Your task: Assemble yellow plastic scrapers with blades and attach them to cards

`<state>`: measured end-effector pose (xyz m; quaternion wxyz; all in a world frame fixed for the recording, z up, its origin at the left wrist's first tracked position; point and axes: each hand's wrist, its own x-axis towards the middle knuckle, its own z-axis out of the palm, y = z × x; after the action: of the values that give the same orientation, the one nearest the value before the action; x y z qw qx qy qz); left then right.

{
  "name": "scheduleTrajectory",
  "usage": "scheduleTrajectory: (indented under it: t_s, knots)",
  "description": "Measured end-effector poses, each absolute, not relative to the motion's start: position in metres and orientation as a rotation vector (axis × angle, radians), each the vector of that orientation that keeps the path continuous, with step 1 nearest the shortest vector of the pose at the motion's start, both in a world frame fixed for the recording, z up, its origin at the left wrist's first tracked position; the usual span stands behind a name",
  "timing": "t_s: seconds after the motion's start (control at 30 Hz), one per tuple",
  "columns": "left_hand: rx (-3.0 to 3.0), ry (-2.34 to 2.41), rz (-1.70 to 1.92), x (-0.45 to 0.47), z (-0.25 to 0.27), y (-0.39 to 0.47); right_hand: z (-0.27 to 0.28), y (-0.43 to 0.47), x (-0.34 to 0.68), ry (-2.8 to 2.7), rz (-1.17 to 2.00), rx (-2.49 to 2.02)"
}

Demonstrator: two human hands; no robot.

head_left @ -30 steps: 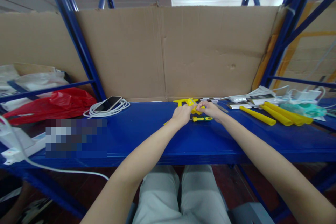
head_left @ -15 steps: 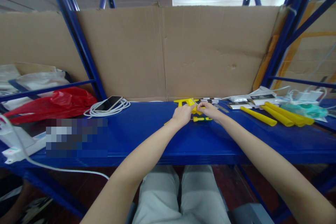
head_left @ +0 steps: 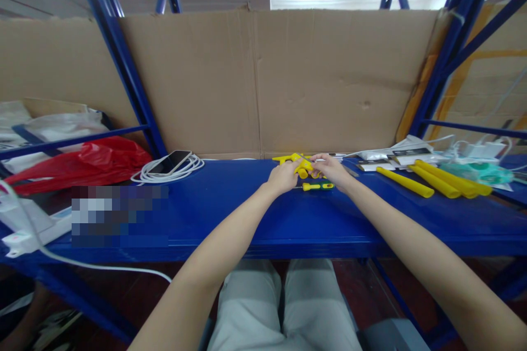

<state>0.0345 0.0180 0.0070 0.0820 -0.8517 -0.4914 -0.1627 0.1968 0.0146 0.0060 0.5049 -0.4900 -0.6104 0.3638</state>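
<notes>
Near the back of the blue shelf, my left hand [head_left: 283, 176] is closed around a yellow T-shaped plastic piece [head_left: 303, 167]. My right hand [head_left: 330, 170] meets it from the right, its fingers bent and closed on the piece's right end. A thin greyish strip shows over the yellow plastic between the hands; what it is I cannot make out. Just in front of the hands lies a screwdriver [head_left: 318, 186] with a yellow and green handle, its shaft pointing left. My fingers hide part of the yellow piece.
Yellow tubes [head_left: 436, 179] and small flat packs [head_left: 411, 156] lie to the right. At left are a phone [head_left: 173, 162] on a coiled white cable [head_left: 193, 164], a red plastic bag [head_left: 102, 162] and a white power strip [head_left: 24, 241]. A cardboard wall [head_left: 329, 77] closes the back.
The yellow piece has been turned and shifted slightly in my hands. My right hand has moved a little, its fingers now lower around the piece's right end. The screwdriver has stayed in place.
</notes>
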Motion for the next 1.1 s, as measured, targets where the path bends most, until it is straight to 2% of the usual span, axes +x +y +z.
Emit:
scheduleTrajectory:
  t_s: [0.23,0.37,0.5,0.57,0.63,0.73,0.87,1.1]
  knots:
    - [-2.646,-1.325,-0.416,0.034,0.005,0.016,0.005,0.022,0.203,-1.385,0.770,-1.162]
    - [-2.704,-1.301,-0.548,0.035,0.001,0.021,0.000,0.030,0.212,-1.482,0.696,-1.151]
    - [-2.794,-1.337,-0.892,0.034,-0.003,0.029,-0.004,0.047,0.242,-1.633,0.195,-1.349]
    - [-2.898,-1.410,-1.130,0.034,-0.002,0.031,-0.007,0.053,0.263,-1.657,-0.081,-1.555]
    - [-3.041,-1.565,-1.346,0.035,0.000,0.030,-0.010,0.056,0.282,-1.694,-0.227,-1.797]
    - [-3.215,-1.847,-1.615,0.036,0.007,0.027,-0.015,0.053,0.296,-1.704,-0.200,-2.097]
    - [-3.308,-1.999,-1.941,0.039,0.014,0.023,-0.016,0.048,0.291,-1.776,-0.126,-2.257]
    - [-3.367,-2.104,-2.135,0.039,0.017,0.023,-0.018,0.047,0.284,-1.890,-0.213,-2.281]
